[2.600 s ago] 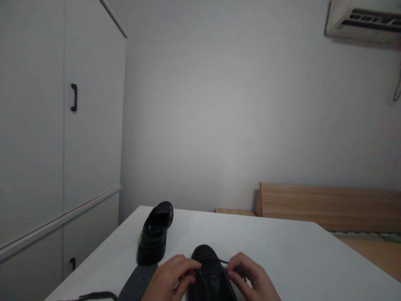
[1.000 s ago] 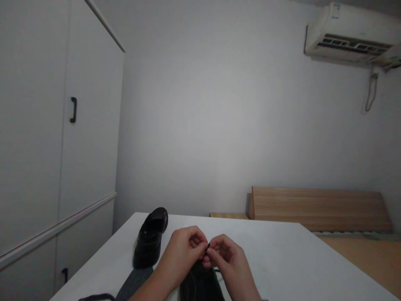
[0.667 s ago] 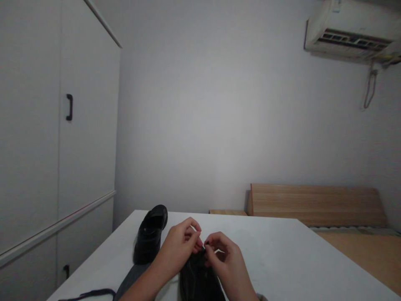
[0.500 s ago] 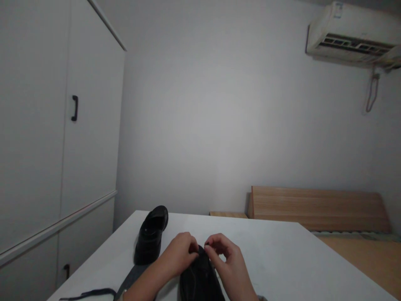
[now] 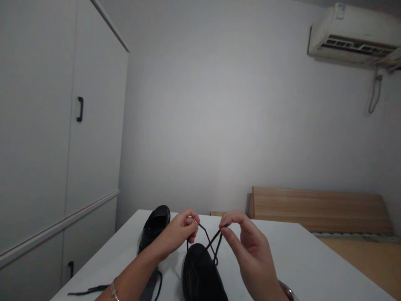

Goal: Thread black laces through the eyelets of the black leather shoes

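A black shoe [image 5: 202, 274] lies on the white table in front of me, its near end cut off by the lower picture edge. Black shoelace [image 5: 213, 241] strands rise above it and cross between my hands. My left hand [image 5: 183, 229] pinches one strand, up and to the left of the shoe. On the other side, my right hand [image 5: 242, 240] grips another strand between thumb and forefinger. A second black shoe [image 5: 155, 225] rests farther back on the left, partly behind my left forearm. Dark lace lies beside that forearm.
The white table [image 5: 297, 259] reaches out on both sides. A white cabinet [image 5: 94, 146] with black handles stands on the left. To the right are a wooden headboard [image 5: 313, 209] and a bed base [image 5: 360, 255]. An air conditioner [image 5: 360, 33] hangs high on the wall.
Both hands have risen off the shoe and moved apart, drawing lace strands up into view between them. The view has shifted slightly.
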Motion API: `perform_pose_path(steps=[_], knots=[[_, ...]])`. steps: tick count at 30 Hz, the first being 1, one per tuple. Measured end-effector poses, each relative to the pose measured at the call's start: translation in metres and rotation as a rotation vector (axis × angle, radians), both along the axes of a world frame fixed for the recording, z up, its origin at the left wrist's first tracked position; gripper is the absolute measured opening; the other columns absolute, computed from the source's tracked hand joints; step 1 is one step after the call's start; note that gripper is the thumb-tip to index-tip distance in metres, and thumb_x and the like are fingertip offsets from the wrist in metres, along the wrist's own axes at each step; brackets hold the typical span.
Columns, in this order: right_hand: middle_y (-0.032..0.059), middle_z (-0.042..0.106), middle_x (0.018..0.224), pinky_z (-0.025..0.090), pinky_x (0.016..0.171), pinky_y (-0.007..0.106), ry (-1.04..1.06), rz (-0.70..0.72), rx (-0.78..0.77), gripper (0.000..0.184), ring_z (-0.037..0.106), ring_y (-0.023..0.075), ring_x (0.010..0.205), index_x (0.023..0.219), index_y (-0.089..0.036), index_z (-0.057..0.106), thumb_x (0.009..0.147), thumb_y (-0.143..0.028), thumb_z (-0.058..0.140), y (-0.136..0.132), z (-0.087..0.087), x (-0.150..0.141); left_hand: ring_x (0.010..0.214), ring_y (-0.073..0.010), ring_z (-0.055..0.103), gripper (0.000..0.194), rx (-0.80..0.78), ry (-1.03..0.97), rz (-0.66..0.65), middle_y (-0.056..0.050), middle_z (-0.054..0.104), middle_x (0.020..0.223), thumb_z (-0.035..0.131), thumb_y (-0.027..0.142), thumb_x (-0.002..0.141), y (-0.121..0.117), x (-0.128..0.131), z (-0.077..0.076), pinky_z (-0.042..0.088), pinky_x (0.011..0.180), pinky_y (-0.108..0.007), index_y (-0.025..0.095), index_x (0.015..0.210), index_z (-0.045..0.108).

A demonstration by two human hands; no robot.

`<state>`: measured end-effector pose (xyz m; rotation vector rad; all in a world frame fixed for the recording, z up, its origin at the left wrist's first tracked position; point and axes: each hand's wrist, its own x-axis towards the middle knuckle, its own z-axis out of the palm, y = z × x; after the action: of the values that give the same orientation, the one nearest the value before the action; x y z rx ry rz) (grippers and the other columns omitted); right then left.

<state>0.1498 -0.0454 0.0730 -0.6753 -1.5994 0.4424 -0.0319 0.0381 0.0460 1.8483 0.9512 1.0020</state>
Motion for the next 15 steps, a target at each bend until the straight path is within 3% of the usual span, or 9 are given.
perform_pose_path(steps=[3,6,9,13,15], knots=[[-0.0026,0.059,0.089,0.041,0.078,0.025,0.035,0.025,0.126,0.006,0.055,0.0145,0.088,0.095,-0.027,0.06,0.096,-0.023,0.056,-0.015,0.031,-0.006,0.057,-0.0131,0.053,0.022,-0.052,-0.005,-0.058,0.004,0.055,0.06,0.053,0.032,0.074,-0.004,0.005,-0.013,0.04,0.058,-0.025,0.016,0.09,0.053],[-0.0016,0.058,0.089,0.042,0.077,0.025,0.092,0.001,0.265,0.01,0.054,0.0144,0.088,0.094,-0.026,0.061,0.095,-0.018,0.056,-0.028,0.063,-0.014,0.059,-0.0149,0.053,0.033,-0.069,0.009,-0.058,0.001,0.059,0.063,0.056,0.047,0.079,-0.009,0.014,-0.032,0.038,0.059,-0.026,0.014,0.084,0.059],[-0.0002,0.059,0.089,0.044,0.073,0.025,0.15,-0.03,0.358,0.009,0.055,0.0145,0.085,0.092,-0.024,0.063,0.092,-0.015,0.059,-0.034,0.089,-0.022,0.067,-0.0188,0.058,0.068,-0.074,0.012,-0.075,-0.004,0.064,0.07,0.037,0.074,0.085,-0.015,0.016,-0.045,0.043,0.066,-0.031,0.012,0.085,0.066],[-0.0017,0.058,0.083,0.04,0.053,0.022,0.21,0.03,0.303,0.005,0.05,0.0098,0.062,0.089,-0.021,0.061,0.091,-0.017,0.06,-0.027,0.106,-0.036,0.093,-0.0251,0.062,0.106,0.068,0.026,-0.254,-0.012,0.068,0.098,0.007,0.091,0.074,-0.025,0.01,-0.051,0.046,0.087,-0.037,0.013,0.109,0.069],[-0.0029,0.056,0.08,0.035,0.046,0.021,0.237,0.105,0.251,0.004,0.045,0.0076,0.055,0.088,-0.021,0.059,0.091,-0.018,0.059,-0.02,0.106,-0.045,0.099,-0.0262,0.059,0.099,0.131,0.075,-0.265,-0.012,0.066,0.104,0.018,0.092,0.074,-0.029,0.011,-0.054,0.045,0.091,-0.037,0.015,0.109,0.07]])
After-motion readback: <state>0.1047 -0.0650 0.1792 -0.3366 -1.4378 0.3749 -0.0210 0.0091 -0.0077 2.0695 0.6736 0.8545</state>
